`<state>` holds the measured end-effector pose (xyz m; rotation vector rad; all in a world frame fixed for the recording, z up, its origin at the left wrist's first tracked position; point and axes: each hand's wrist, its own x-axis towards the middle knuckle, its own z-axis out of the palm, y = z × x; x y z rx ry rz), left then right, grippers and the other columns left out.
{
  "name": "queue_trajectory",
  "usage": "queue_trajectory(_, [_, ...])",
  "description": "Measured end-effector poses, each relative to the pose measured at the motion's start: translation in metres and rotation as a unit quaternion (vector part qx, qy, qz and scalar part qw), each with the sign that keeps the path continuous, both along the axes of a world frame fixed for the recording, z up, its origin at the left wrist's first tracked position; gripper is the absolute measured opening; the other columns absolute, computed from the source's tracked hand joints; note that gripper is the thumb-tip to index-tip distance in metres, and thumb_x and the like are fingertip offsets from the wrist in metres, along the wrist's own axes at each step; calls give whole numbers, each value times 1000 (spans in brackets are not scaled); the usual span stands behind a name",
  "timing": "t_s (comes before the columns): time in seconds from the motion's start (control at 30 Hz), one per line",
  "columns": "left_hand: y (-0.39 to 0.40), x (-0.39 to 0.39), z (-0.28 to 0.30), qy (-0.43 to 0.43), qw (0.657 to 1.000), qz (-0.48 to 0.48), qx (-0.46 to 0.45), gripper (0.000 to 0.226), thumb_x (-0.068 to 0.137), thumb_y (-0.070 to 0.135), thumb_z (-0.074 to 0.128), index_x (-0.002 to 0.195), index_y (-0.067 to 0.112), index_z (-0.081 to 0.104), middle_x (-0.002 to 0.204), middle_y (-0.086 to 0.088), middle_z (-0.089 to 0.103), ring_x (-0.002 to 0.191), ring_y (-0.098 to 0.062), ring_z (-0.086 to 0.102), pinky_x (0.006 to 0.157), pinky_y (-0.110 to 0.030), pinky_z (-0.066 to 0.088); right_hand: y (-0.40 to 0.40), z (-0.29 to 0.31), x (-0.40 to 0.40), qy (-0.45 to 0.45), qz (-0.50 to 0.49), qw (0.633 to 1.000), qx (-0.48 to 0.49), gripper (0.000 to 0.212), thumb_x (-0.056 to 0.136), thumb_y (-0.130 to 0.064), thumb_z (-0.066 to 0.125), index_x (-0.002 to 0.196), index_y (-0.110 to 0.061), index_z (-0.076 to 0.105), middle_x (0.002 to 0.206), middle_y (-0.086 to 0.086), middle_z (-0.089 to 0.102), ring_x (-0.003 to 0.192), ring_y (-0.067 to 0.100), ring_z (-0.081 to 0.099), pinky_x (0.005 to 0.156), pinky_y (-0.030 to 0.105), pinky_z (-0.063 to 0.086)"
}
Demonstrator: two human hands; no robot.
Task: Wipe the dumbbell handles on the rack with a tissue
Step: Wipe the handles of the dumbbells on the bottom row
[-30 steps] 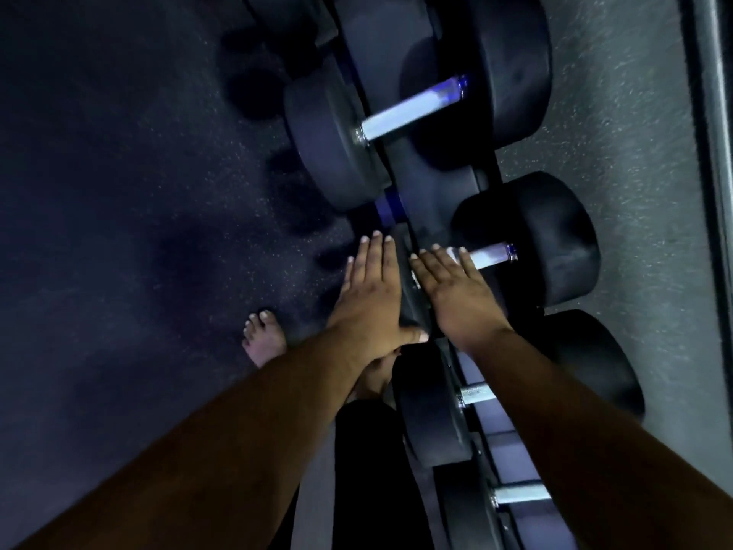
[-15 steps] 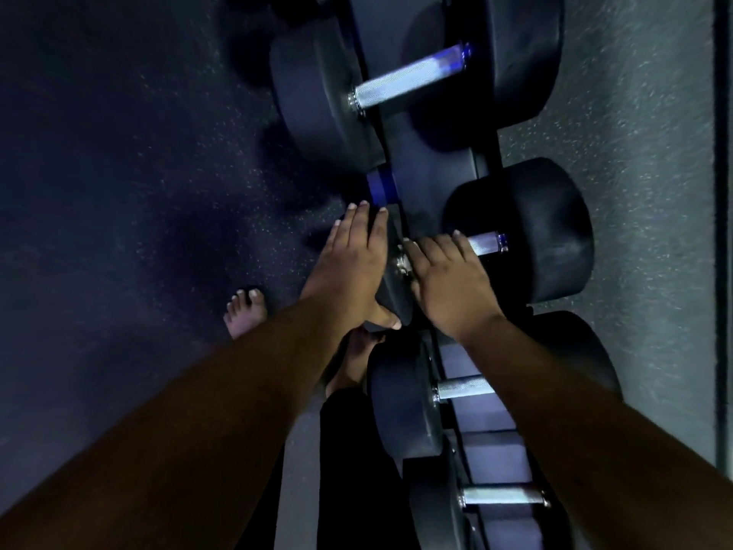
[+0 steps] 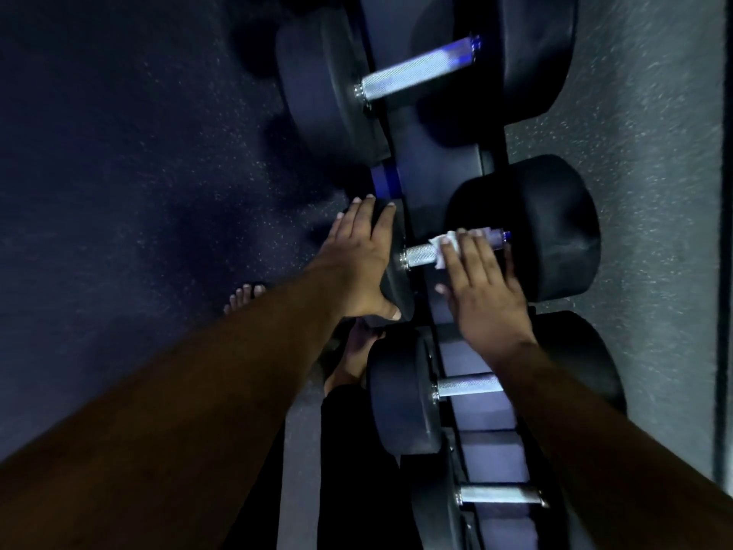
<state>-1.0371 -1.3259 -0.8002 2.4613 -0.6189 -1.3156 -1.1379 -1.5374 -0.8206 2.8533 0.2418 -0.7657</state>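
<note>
Black dumbbells lie in a row on a dark rack [image 3: 432, 160]. My left hand [image 3: 357, 260] rests flat on the near weight head [image 3: 396, 287] of the middle dumbbell, fingers straight and thumb at the disc's lower edge. My right hand [image 3: 480, 295] presses a white tissue [image 3: 446, 243] onto that dumbbell's knurled metal handle [image 3: 418, 258] with straight fingers. The handle's left part shows bare, and its right end is just visible by the far head [image 3: 555, 232]. Most of the tissue is hidden under my fingers.
Another dumbbell handle [image 3: 416, 73] lies farther along the rack, and two more, one [image 3: 464, 385] nearer and one [image 3: 496, 496] nearest me. My bare feet [image 3: 244, 297] stand on the dark speckled floor left of the rack. Grey floor [image 3: 654, 192] runs along the right side.
My right hand has slid right along the middle handle, baring the handle's left part and the tissue's edge. My left hand stays on the near head.
</note>
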Motion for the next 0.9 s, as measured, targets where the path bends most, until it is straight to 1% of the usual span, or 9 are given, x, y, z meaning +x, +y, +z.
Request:
queue_trajectory(0.13, [-2,-2,0,-4,1000,7,-6,158,54,68,88,158,11,-17,165,-19,-19,154,-33,-16,125,-41,-7,17,-4,0,-2,-26,999,-44,65,102,-25,36,158,-4,11,163,23,16,152,38,9,123,52,5])
queue_trajectory(0.3, [-1,-3,1,-5,1000,15,-9,158,52,66,89,158,12,-15,166,-17,-18,154,-32,-15,125,-41,-6,42,-16,23,15,74,997,7,64,92,-17,14,152,-2,33,153,20,41,146,36,31,123,51,15])
queue_trajectory(0.43, [0,-4,0,-7,999,26,-18,159,50,64,91,159,13,-12,167,-17,-16,154,-32,-13,126,-43,-4,10,-11,15,-29,-4,998,55,66,86,-16,27,148,-4,43,152,18,44,143,34,38,119,52,20])
queue_trajectory(0.53, [0,-5,0,-7,999,30,-22,159,49,63,92,159,13,-12,167,-16,-15,154,-32,-13,124,-42,-5,19,-20,6,-47,-12,994,97,64,84,-13,33,146,-1,44,151,20,44,143,37,37,119,51,21])
queue_trajectory(0.7, [0,-2,2,5,1000,27,-15,156,53,60,92,159,15,-14,167,-14,-19,154,-30,-15,125,-41,-4,55,-26,6,-19,-45,986,159,63,87,-20,37,146,0,44,151,18,45,145,32,36,122,47,20])
queue_trajectory(0.77, [0,-3,2,4,1000,26,-14,156,54,61,91,159,14,-14,166,-15,-18,154,-30,-16,125,-42,-3,57,-25,-10,-15,-82,972,219,66,85,-20,30,148,-2,42,154,14,42,147,29,33,123,46,20])
queue_trajectory(0.83, [0,-3,1,-1,1000,26,-16,157,52,63,91,159,12,-12,166,-17,-17,154,-32,-14,126,-44,-2,55,-24,-34,-36,-152,945,288,60,87,-7,35,145,-4,48,150,12,48,143,25,40,121,42,26])
queue_trajectory(0.87, [0,-2,1,-5,1000,22,-18,157,52,64,91,159,11,-11,166,-18,-16,154,-33,-13,126,-44,-1,53,-25,-46,-62,-224,919,318,56,87,0,40,141,-5,54,144,11,55,137,22,47,118,37,32])
queue_trajectory(0.9, [1,-2,1,-6,1000,19,-19,158,51,65,90,159,10,-11,166,-19,-15,154,-34,-12,126,-44,-1,53,-29,-57,-91,-330,872,350,49,90,1,44,135,-7,60,137,9,61,129,18,55,114,33,38])
